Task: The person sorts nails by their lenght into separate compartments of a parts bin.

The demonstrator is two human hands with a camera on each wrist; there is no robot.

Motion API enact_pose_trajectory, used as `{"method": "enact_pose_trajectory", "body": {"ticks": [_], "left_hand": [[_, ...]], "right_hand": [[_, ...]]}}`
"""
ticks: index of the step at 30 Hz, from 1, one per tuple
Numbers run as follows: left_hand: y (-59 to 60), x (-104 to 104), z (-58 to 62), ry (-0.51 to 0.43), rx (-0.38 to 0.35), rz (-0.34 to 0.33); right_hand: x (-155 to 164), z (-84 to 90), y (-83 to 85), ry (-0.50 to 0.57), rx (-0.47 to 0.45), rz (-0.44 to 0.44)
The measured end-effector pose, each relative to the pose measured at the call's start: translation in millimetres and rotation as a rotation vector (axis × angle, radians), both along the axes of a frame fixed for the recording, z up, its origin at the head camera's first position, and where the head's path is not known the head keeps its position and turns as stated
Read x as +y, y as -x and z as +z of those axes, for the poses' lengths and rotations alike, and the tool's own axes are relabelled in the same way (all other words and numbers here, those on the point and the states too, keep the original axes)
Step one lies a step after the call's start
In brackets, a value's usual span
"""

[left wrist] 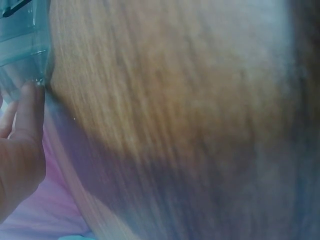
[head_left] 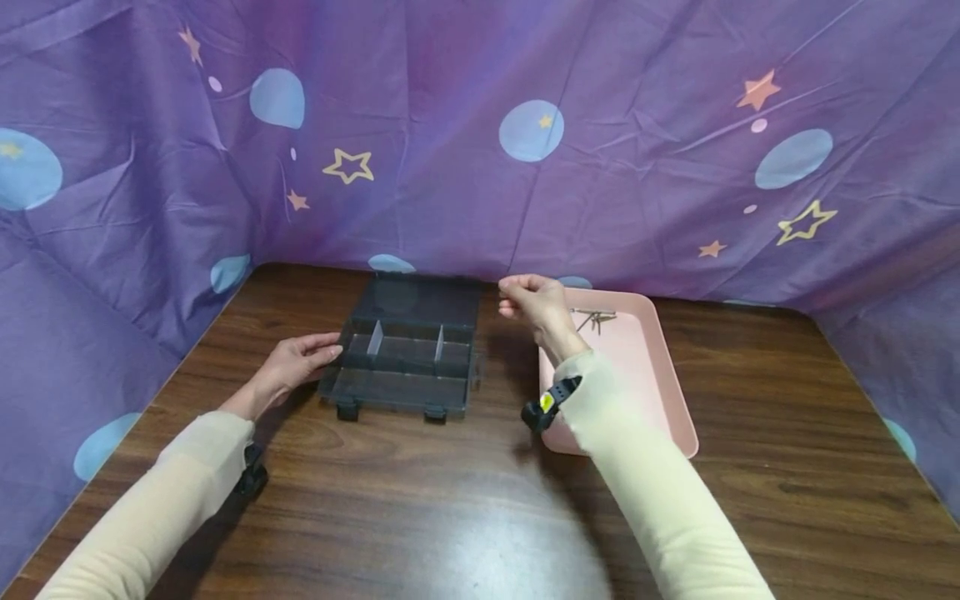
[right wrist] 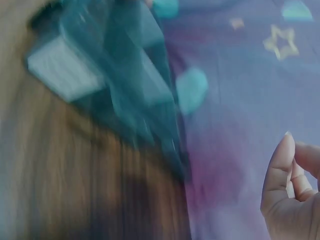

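A dark see-through plastic compartment box (head_left: 405,387) stands on the table with its lid (head_left: 427,298) laid back, two pale dividers inside. My left hand (head_left: 296,360) is at its left side, fingers nearly straight and fingertips touching the side wall; the left wrist view shows them at a corner of the box (left wrist: 27,55). Above the table, between the box and a pink tray (head_left: 671,379), hovers my right hand (head_left: 536,302), thumb and index finger brought together. I cannot tell whether something small is between them. Several thin metal pieces (head_left: 596,318), screw- or nail-like, lie in the tray's far end.
The wooden table (head_left: 390,508) ends at a purple cloth (head_left: 450,167) with stars and dots, which hangs behind and on both sides. Two latches (head_left: 435,412) stick out from the box's near edge. A black band (head_left: 551,404) with a camera sits on the right wrist.
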State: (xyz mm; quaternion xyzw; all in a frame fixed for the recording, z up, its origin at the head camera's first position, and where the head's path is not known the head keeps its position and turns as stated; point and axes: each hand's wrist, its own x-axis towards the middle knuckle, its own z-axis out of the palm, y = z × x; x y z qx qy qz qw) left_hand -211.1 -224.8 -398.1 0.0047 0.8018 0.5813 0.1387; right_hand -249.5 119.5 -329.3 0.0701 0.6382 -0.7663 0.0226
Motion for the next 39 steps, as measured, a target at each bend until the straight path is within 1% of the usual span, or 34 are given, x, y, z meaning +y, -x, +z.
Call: {"method": "enact_pose_trajectory", "body": {"ticks": [6, 7, 11, 14, 16, 21, 23, 26, 28, 30, 33, 36, 39], "left_hand": [[1.3, -0.5, -0.5, -0.009, 0.0, -0.004], [1.5, -0.7, -0.7, -0.009, 0.0, -0.006], [2.5, -1.9, -2.1, -0.013, -0.003, -0.005], [2.5, -2.5, -2.2, -0.014, -0.002, -0.005], [2.1, -2.8, -2.0, -0.018, -0.002, -0.003], [1.2, -2.5, -2.0, -0.03, -0.004, 0.001], [0.9, -2.2, -2.0, -0.027, -0.007, 0.003], [0.5, -1.9, -1.4, -0.019, -0.006, -0.002], [0.4, -1.7, -0.9, -0.015, -0.004, -0.001], [0.3, -1.5, -0.7, -0.01, -0.003, -0.005], [0.4, -1.6, -1.1, -0.009, -0.004, -0.004], [0.2, -2.1, -1.1, -0.022, -0.005, -0.004], [-0.4, -2.2, -1.0, -0.035, -0.006, -0.003]], "right_hand": [[56.8, -5.4, 9.7, 0.07, -0.032, -0.172], [65.4, -7.0, 10.8, 0.069, -0.045, -0.2], [93.3, -14.2, 12.2, 0.029, -0.108, -0.299], [107.2, -20.1, 11.0, -0.038, -0.149, -0.337], [113.1, -24.1, 9.4, -0.084, -0.152, -0.351], [122.4, -34.5, 4.3, -0.213, -0.181, -0.326], [124.3, -38.1, 3.1, -0.211, -0.198, -0.325], [125.6, -43.3, 3.4, -0.17, -0.196, -0.342], [126.2, -47.0, 4.6, -0.114, -0.195, -0.356], [126.7, -51.3, 5.4, -0.107, -0.201, -0.357], [128.1, -57.8, 6.1, -0.117, -0.211, -0.343], [129.4, -63.4, 6.5, -0.158, -0.212, -0.329], [130.5, -67.7, 7.8, -0.181, -0.223, -0.339]]}}
